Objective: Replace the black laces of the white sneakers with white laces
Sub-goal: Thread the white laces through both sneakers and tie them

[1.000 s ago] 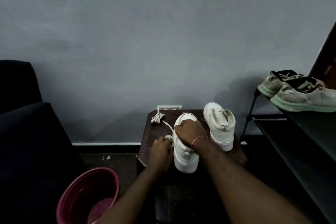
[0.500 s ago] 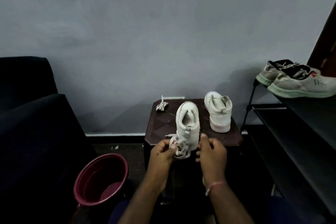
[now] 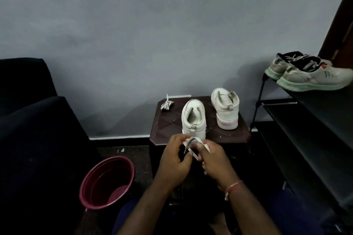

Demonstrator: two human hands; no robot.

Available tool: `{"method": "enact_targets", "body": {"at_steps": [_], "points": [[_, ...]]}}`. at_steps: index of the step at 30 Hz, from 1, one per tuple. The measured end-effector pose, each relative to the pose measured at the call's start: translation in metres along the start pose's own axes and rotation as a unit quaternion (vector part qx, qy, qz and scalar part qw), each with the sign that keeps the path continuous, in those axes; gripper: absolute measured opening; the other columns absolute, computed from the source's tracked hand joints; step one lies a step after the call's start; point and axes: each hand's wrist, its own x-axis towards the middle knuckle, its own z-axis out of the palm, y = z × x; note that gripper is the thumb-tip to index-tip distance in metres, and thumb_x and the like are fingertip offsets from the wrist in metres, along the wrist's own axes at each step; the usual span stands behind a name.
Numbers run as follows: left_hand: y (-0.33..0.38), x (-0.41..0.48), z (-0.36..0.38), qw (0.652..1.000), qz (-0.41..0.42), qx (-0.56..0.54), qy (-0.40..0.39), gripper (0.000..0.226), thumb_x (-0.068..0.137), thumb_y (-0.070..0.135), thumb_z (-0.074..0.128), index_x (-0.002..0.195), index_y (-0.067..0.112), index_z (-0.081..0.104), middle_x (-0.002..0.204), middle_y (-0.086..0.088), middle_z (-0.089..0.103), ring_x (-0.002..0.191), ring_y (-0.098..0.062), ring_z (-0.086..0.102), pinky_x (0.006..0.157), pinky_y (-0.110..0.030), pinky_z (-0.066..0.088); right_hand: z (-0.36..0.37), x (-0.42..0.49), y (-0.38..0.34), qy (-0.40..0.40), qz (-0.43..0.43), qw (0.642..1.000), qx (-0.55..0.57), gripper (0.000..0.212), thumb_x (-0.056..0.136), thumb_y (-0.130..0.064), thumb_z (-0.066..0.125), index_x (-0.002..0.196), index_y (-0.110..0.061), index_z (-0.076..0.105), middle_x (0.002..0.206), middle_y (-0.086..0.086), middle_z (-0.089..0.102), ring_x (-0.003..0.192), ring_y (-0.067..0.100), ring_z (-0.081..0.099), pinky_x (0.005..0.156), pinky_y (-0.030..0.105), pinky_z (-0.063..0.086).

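A dark sofa (image 3: pixel 28 120) fills the far left, with a maroon bucket (image 3: pixel 112 158) on the floor at its foot. On the small brown desk (image 3: pixel 164 126), a lace bundle (image 3: pixel 167 105), pale and knotted up, lies at the 11 o'clock corner.

At the 6 o'clock edge, the left hand (image 3: pixel 174 160) has its grip closed, fingers curled and pinching one side of a looped white lace (image 3: pixel 193 145). Just behind the lace, the near sneaker (image 3: pixel 193 120) stands mid-desk, heel toward the camera. The right hand (image 3: pixel 214 160) pinches the other side of the lace, its grip also closed.

The far sneaker (image 3: pixel 226 110) stands at 1 o'clock, heel also nearest. A shoe rack (image 3: pixel 305 120) on the right carries a grey pair (image 3: pixel 313 76).

No black lace shows on either white sneaker, so removal looks done. The eyelets face away, but threading seems barely begun: one lace in hand, one still bundled.
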Motion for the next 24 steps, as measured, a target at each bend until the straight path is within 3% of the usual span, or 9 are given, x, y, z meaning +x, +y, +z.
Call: {"method": "enact_targets", "body": {"at_steps": [2, 4, 9, 12, 15, 17, 20, 22, 24], "points": [[0.004, 0.018, 0.000, 0.996, 0.012, -0.008, -0.086, 0.037, 0.083, 0.005, 0.058, 0.119, 0.013, 0.061, 0.112, 0.000, 0.067, 0.105, -0.010, 0.064, 0.091, -0.023, 0.050, -0.008, 0.004, -0.017, -0.073, -0.046, 0.994, -0.062, 0.032, 0.101, -0.024, 0.049, 0.075, -0.007, 0.060, 0.052, -0.005, 0.048, 0.040, -0.001, 0.039, 0.042, 0.014, 0.032], [0.009, 0.035, 0.000, 0.991, -0.029, -0.059, -0.120, 0.024, 0.086, 0.007, 0.061, 0.108, 0.013, 0.068, 0.099, -0.004, 0.073, 0.091, -0.015, 0.068, 0.086, -0.031, 0.054, -0.019, 0.012, -0.031, -0.059, -0.074, 0.994, -0.059, 0.034, 0.101, -0.024, 0.049, 0.071, -0.011, 0.059, 0.045, -0.009, 0.047, 0.039, -0.001, 0.038, 0.042, 0.013, 0.031], [0.017, 0.054, -0.006, 0.963, -0.148, -0.208, -0.084, 0.011, 0.091, 0.002, 0.059, 0.093, -0.003, 0.069, 0.067, -0.007, 0.063, 0.059, -0.017, 0.056, 0.061, -0.026, 0.051, -0.046, 0.030, -0.047, 0.043, -0.084, 0.996, 0.001, 0.033, 0.097, -0.028, 0.056, 0.073, -0.005, 0.060, 0.042, -0.006, 0.039, 0.032, 0.001, 0.031, 0.034, 0.014, 0.026], [0.016, 0.059, -0.009, 0.972, -0.155, -0.153, -0.092, 0.011, 0.092, 0.002, 0.059, 0.094, -0.003, 0.069, 0.066, -0.005, 0.062, 0.054, -0.011, 0.057, 0.052, -0.022, 0.049, -0.059, 0.036, -0.050, 0.044, -0.082, 0.993, -0.074, 0.036, 0.093, -0.036, 0.061, 0.066, -0.012, 0.063, 0.045, -0.001, 0.041, 0.037, 0.008, 0.036, 0.037, 0.017, 0.029], [0.012, 0.063, -0.013, 0.979, -0.167, -0.107, -0.047, 0.011, 0.090, 0.008, 0.064, 0.082, 0.004, 0.070, 0.058, -0.001, 0.063, 0.046, -0.009, 0.056, 0.045, -0.022, 0.046, -0.073, 0.044, -0.056, 0.094, -0.103, 0.977, -0.160, 0.036, 0.089, -0.039, 0.065, 0.067, -0.011, 0.067, 0.054, 0.001, 0.054, 0.046, 0.008, 0.046, 0.049, 0.022, 0.036], [0.017, 0.071, -0.011, 0.979, -0.175, -0.108, -0.008, 0.012, 0.088, 0.009, 0.067, 0.077, 0.004, 0.069, 0.056, -0.003, 0.063, 0.044, -0.012, 0.056, 0.045, -0.024, 0.048, -0.079, 0.054, -0.060, 0.138, -0.118, 0.961, -0.211, 0.025, 0.087, -0.038, 0.067, 0.083, -0.014, 0.071, 0.074, -0.001, 0.065, 0.071, 0.011, 0.060, 0.065, 0.023, 0.042], [0.034, 0.089, -0.004, 0.990, -0.114, -0.083, -0.019, 0.012, 0.091, 0.002, 0.062, 0.080, 0.006, 0.067, 0.059, -0.003, 0.063, 0.047, -0.011, 0.058, 0.047, -0.023, 0.050, -0.077, 0.064, -0.070, 0.158, -0.210, 0.909, -0.325, 0.036, 0.085, -0.026, 0.071, 0.119, -0.016, 0.063, 0.133, 0.007, 0.053, 0.128, 0.020, 0.045, 0.101, 0.016, 0.027], [0.047, 0.101, 0.001, 0.996, -0.056, -0.034, -0.060, 0.016, 0.092, 0.000, 0.059, 0.083, 0.010, 0.067, 0.065, -0.002, 0.065, 0.050, -0.008, 0.061, 0.052, -0.025, 0.053, -0.072, 0.065, -0.078, 0.125, -0.263, 0.901, -0.322, 0.040, 0.087, -0.018, 0.070, 0.124, -0.011, 0.060, 0.133, 0.005, 0.053, 0.127, 0.012, 0.046, 0.101, 0.008, 0.021], [0.055, 0.111, 0.006, 0.997, -0.011, 0.008, -0.076, 0.018, 0.090, 0.000, 0.060, 0.084, 0.014, 0.069, 0.066, 0.000, 0.067, 0.051, -0.005, 0.062, 0.053, -0.022, 0.052, -0.064, 0.062, -0.081, 0.038, -0.244, 0.940, -0.234, 0.031, 0.090, -0.009, 0.064, 0.121, -0.008, 0.062, 0.114, -0.006, 0.062, 0.105, -0.012, 0.055, 0.093, 0.004, 0.032]]}}
